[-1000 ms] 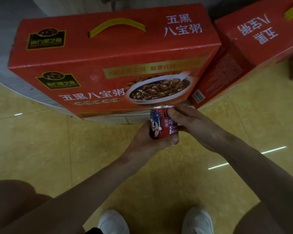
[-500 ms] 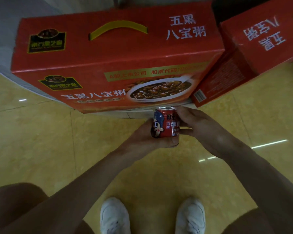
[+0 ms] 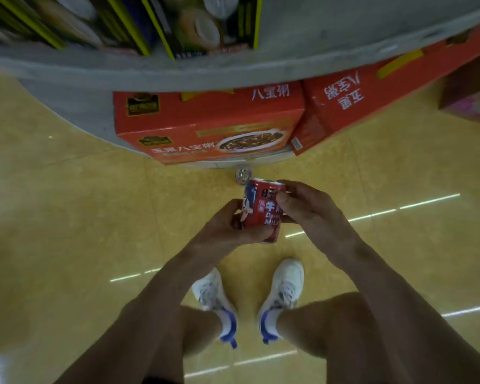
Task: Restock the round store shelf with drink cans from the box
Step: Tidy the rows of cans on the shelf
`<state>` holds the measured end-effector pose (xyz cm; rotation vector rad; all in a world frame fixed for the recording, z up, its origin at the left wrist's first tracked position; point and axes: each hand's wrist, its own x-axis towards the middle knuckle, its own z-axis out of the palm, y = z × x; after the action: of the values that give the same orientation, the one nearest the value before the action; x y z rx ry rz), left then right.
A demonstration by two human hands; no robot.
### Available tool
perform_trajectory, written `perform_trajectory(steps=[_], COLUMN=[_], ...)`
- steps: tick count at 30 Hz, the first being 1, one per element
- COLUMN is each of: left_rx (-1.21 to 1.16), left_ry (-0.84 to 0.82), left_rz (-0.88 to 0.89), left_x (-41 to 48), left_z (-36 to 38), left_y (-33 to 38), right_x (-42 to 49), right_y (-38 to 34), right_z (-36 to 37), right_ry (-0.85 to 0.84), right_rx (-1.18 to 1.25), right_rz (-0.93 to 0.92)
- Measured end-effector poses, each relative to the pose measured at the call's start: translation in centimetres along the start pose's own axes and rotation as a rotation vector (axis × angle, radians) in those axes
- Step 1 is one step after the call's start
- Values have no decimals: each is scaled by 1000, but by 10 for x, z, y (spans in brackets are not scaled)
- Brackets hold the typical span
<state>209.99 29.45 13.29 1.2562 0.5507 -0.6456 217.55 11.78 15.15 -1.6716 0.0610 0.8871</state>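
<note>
Both hands meet on one red drink can (image 3: 261, 209), held upright in mid-air over the floor, in front of the round shelf (image 3: 233, 70); the left hand (image 3: 233, 228) cups its lower side with curled fingers, thumb under the base; the right hand (image 3: 308, 209) grips the upper part, thumb pressed on the label, fingers wrapped behind. Two red cartons (image 3: 205, 120) sit on the shelf's lowest tier, under its grey curved rim; below lie glossy yellow floor tiles (image 3: 67, 217) and white shoes (image 3: 214, 295).
</note>
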Motion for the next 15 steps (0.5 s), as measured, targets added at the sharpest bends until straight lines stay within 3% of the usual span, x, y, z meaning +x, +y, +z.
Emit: perform_trajectory(steps=[6,15], left_rx=[-79,6], left_ry=[24,11], left_rz=[16,276], left_x=[-127,-278], left_z=[53,89], left_y=[88,228], right_x=[-113,-224], right_y=[-120,-289], right_z=[-4,4], right_ry=[-7,14], right_rx=[-22,-88], right_rz=[-25,-210])
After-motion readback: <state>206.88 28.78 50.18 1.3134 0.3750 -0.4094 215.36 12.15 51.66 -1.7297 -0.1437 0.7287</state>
